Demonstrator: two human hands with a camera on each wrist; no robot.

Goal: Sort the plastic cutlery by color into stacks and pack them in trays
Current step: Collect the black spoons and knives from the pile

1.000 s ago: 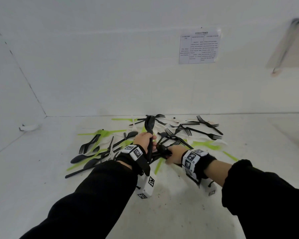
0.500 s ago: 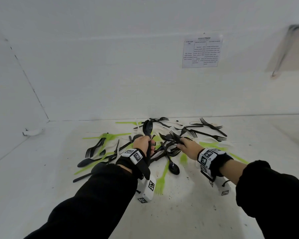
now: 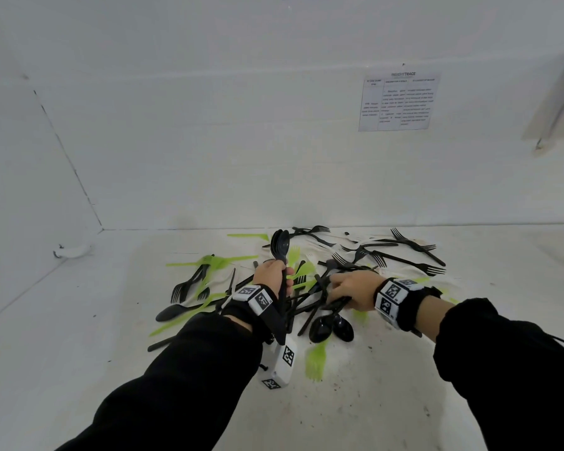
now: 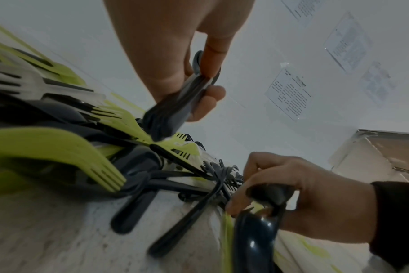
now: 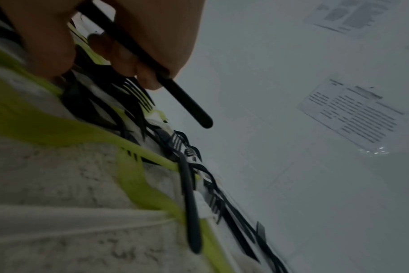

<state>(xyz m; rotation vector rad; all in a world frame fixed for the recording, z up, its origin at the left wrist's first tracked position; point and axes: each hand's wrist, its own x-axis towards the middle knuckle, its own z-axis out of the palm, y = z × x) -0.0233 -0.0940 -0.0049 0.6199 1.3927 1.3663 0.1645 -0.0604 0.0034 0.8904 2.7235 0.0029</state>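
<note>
A mixed pile of black, green and white plastic cutlery (image 3: 310, 281) lies on the white table (image 3: 79, 353) against the back wall. My left hand (image 3: 275, 271) grips a stack of black spoons (image 3: 280, 244) upright by the handles, bowls up; the left wrist view shows the bundled black spoon handles (image 4: 175, 103) between thumb and fingers. My right hand (image 3: 339, 289) is curled round a black spoon handle (image 5: 182, 99) at the pile's near edge. Two black spoon bowls (image 3: 321, 330) lie just below it. A green fork (image 3: 316, 359) lies alone in front.
Several black forks (image 3: 404, 252) spread to the back right. Green and black forks (image 3: 196, 278) lie on the left. A printed sheet (image 3: 399, 102) hangs on the back wall. A pale boxy object (image 3: 560, 99) is at the upper right. A small white object (image 3: 72, 252) sits by the left wall.
My right hand has dropped from the forks to the pile's near edge and closed on a black spoon handle. My left hand still holds its spoon stack upright.
</note>
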